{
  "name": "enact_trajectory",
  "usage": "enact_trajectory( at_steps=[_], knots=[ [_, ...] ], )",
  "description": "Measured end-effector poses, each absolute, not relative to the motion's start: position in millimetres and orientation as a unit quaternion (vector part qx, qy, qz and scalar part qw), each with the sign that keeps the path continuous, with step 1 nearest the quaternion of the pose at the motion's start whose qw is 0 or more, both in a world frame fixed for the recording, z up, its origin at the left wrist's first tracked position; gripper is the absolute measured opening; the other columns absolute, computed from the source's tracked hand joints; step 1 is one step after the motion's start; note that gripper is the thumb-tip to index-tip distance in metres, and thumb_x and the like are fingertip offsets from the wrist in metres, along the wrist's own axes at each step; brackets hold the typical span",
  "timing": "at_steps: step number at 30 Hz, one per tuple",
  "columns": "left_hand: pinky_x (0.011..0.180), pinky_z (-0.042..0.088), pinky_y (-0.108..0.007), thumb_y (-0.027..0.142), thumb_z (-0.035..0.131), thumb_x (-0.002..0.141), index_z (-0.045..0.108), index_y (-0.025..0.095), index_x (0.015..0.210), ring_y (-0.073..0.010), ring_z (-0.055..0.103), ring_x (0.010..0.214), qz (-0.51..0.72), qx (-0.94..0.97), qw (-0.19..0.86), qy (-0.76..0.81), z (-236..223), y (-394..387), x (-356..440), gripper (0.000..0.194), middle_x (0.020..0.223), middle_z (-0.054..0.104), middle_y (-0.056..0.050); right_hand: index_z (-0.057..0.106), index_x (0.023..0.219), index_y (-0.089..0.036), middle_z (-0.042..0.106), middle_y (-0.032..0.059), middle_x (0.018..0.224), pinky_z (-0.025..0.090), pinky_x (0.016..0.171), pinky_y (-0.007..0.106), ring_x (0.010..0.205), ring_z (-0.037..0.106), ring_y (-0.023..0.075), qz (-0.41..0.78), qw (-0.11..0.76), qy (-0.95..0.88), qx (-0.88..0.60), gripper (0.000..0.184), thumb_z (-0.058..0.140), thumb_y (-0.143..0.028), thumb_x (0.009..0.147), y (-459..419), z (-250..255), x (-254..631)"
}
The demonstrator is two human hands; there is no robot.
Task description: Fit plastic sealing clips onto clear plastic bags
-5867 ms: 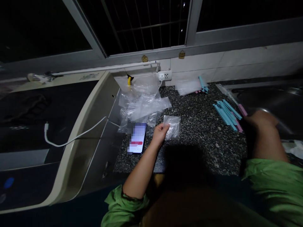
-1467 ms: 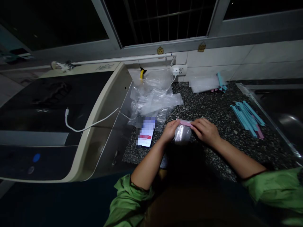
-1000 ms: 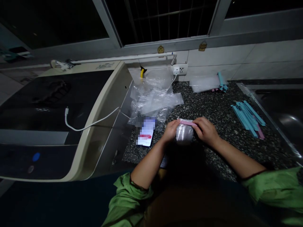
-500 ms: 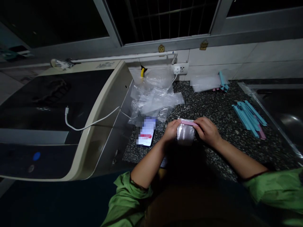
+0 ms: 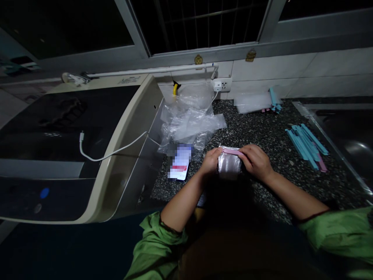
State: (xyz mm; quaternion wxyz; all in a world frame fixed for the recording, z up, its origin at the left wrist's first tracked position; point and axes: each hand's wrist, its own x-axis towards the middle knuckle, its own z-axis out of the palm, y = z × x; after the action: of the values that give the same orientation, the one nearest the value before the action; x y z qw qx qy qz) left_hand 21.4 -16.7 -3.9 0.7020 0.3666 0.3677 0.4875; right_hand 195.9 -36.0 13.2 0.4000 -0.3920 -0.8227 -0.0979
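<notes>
Between my hands is a small clear plastic bag (image 5: 229,168) with a pink bag sealing clip (image 5: 231,151) lying across its top edge. My left hand (image 5: 210,161) pinches the left end of the clip and the bag's upper corner. On the other side, my right hand (image 5: 256,161) has its thumb and fingers closed on the clip's right end. The bag hangs down from the clip over the counter's front part. Whether the clip is fully closed on the bag is too small to tell.
Left of my hands, a lit phone (image 5: 180,162) lies by crumpled clear bags (image 5: 192,122). Blue clips (image 5: 305,146) and a pink one lie to the right. A bag stack (image 5: 252,102) lies behind. A washing machine (image 5: 125,155) stands left, a sink (image 5: 349,136) right.
The lower part of the bag has shifted very slightly to the right. Both hands keep nearly the same place and hold.
</notes>
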Motion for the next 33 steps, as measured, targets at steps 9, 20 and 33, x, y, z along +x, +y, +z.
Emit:
enact_trajectory(
  at_steps=[9, 20, 33],
  knots=[
    [0.058, 0.036, -0.024, 0.049, 0.067, 0.062, 0.06, 0.013, 0.071, -0.0088, 0.046, 0.054, 0.488, 0.358, 0.706, 0.368, -5.5, -15.3, 23.8, 0.039, 0.06, 0.057, 0.001, 0.059, 0.093, -0.021, 0.064, 0.0063, 0.079, 0.047, 0.067, 0.034, 0.074, 0.058, 0.0188, -0.094, 0.396, -0.821, -0.4, 0.011, 0.05, -0.021, 0.086, -35.4, 13.1, 197.0],
    [0.059, 0.038, -0.025, 0.048, 0.068, 0.062, 0.06, 0.012, 0.07, -0.0095, 0.047, 0.054, 0.493, 0.338, 0.723, 0.347, -4.8, -15.2, 26.1, 0.037, 0.06, 0.057, 0.0, 0.058, 0.093, -0.02, 0.063, 0.0066, 0.079, 0.047, 0.066, 0.034, 0.074, 0.058, 0.0186, -0.112, 0.405, -0.823, -0.382, 0.011, 0.052, -0.019, 0.085, -35.4, 13.4, 198.0],
    [0.055, 0.034, -0.023, 0.051, 0.06, 0.07, 0.059, 0.014, 0.067, -0.0096, 0.043, 0.054, 0.483, 0.46, 0.6, 0.443, 5.2, -17.9, 16.6, 0.037, 0.057, 0.054, 0.001, 0.057, 0.095, -0.019, 0.063, 0.0069, 0.08, 0.05, 0.067, 0.033, 0.076, 0.059, 0.0187, -0.08, 0.432, -0.821, -0.365, 0.012, 0.052, -0.016, 0.084, -28.5, 7.9, 192.1]
  ],
)
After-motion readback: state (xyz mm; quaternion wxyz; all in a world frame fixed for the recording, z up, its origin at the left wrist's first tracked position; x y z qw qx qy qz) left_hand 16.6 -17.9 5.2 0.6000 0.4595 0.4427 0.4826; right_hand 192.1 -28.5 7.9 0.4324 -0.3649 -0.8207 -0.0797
